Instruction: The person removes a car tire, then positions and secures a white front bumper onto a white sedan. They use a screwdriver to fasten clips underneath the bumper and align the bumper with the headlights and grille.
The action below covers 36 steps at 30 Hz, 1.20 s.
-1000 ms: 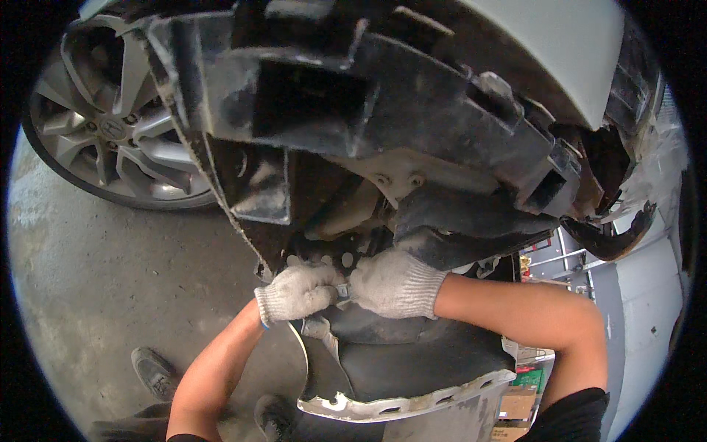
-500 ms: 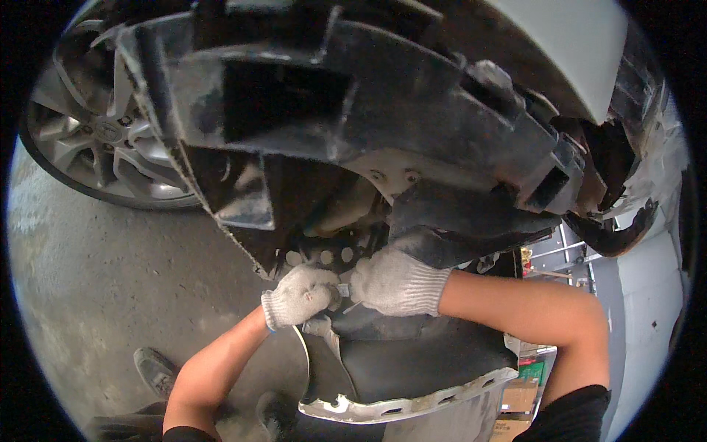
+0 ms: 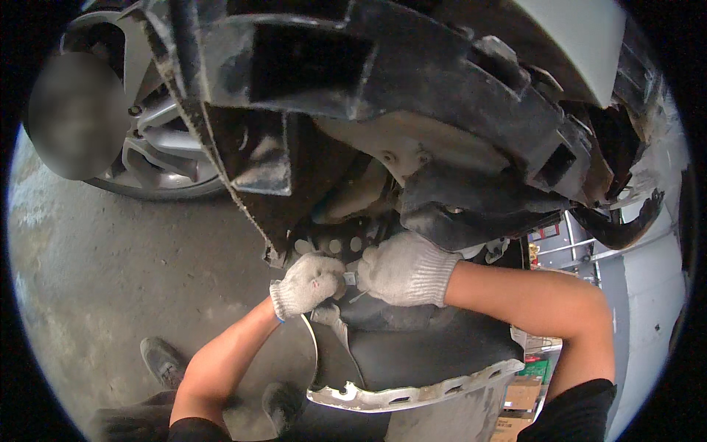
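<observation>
Grey, stained concrete floor (image 3: 184, 272) is spreading across the left, its far-left edge catching pale light (image 3: 44, 199). On the right, a pale wall (image 3: 655, 295) is curving toward the rim; pale-barred shelving (image 3: 571, 247) is showing inward of it, cardboard boxes (image 3: 523, 394) sitting lower down.

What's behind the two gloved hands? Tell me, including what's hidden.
Beyond the left hand and right hand, a dark strip with round holes shows, partly shadowed. Its lower portion and whatever lies directly behind the gloves are covered and cannot be seen.
</observation>
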{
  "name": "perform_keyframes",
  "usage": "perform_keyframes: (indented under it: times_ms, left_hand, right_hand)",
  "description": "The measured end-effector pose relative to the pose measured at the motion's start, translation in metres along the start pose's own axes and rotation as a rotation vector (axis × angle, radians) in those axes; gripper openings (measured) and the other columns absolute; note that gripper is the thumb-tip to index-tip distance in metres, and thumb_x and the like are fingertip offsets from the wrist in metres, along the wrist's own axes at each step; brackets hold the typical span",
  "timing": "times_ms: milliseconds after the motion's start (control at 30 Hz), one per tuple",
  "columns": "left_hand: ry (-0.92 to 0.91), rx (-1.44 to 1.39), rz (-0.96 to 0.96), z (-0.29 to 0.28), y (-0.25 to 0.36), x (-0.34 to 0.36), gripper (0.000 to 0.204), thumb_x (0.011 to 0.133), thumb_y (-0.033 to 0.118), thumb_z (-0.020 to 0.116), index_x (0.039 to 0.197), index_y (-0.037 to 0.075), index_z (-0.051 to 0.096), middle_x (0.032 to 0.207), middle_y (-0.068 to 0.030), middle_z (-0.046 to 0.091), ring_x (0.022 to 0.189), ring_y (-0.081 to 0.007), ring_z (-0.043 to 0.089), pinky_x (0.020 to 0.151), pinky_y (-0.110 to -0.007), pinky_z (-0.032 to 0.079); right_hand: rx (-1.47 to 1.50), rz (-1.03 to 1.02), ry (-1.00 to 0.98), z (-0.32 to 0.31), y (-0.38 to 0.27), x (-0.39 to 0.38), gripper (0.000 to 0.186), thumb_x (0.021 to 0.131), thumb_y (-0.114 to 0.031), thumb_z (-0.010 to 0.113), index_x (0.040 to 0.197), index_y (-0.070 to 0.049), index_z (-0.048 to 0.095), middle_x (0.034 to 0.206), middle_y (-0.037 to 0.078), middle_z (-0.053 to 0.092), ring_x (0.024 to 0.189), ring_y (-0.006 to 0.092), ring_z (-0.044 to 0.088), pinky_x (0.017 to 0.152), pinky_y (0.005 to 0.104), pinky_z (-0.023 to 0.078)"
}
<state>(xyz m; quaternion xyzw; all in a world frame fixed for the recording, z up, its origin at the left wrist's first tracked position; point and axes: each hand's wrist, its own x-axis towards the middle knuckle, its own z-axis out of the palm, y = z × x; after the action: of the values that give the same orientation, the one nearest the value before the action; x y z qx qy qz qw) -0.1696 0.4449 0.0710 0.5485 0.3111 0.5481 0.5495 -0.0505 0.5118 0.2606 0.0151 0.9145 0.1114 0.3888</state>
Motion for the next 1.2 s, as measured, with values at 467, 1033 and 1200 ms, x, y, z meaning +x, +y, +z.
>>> perform_keyframes:
  times_ms: [467, 1033, 1200]
  left_hand:
    - [0.048, 0.120, 0.027, 0.008, -0.022, -0.004, 0.025, 0.080, 0.022, 0.051, 0.082, 0.001, 0.066, 0.075, -0.0145, 0.067, 0.070, -0.0281, 0.064, 0.069, -0.040, 0.051]
    - [-0.104, -0.117, -0.022, 0.009, -0.043, 0.007, 0.035, 0.085, 0.013, 0.049, 0.111, -0.005, 0.063, 0.089, -0.0134, 0.073, 0.080, -0.0179, 0.070, 0.075, -0.031, 0.056]
    - [-0.099, -0.164, -0.173, 0.007, -0.029, 0.007, 0.034, 0.087, 0.017, 0.049, 0.111, -0.004, 0.063, 0.087, -0.0125, 0.072, 0.077, -0.0170, 0.069, 0.074, -0.031, 0.055]
  right_hand:
    - [0.412, 0.361, 0.076, -0.013, -0.002, -0.007, 0.023, 0.087, -0.015, 0.050, 0.099, 0.003, 0.057, 0.086, 0.025, 0.065, 0.076, 0.0400, 0.066, 0.069, 0.0488, 0.053]
    - [0.355, 0.245, 0.233, -0.005, -0.006, -0.015, 0.018, 0.076, -0.008, 0.062, 0.089, 0.004, 0.066, 0.077, 0.020, 0.064, 0.075, 0.0331, 0.067, 0.068, 0.0424, 0.052]
    - [0.292, 0.299, 0.248, 0.001, -0.009, -0.012, 0.018, 0.077, -0.010, 0.062, 0.088, 0.004, 0.066, 0.077, 0.020, 0.064, 0.073, 0.0347, 0.066, 0.067, 0.0439, 0.051]
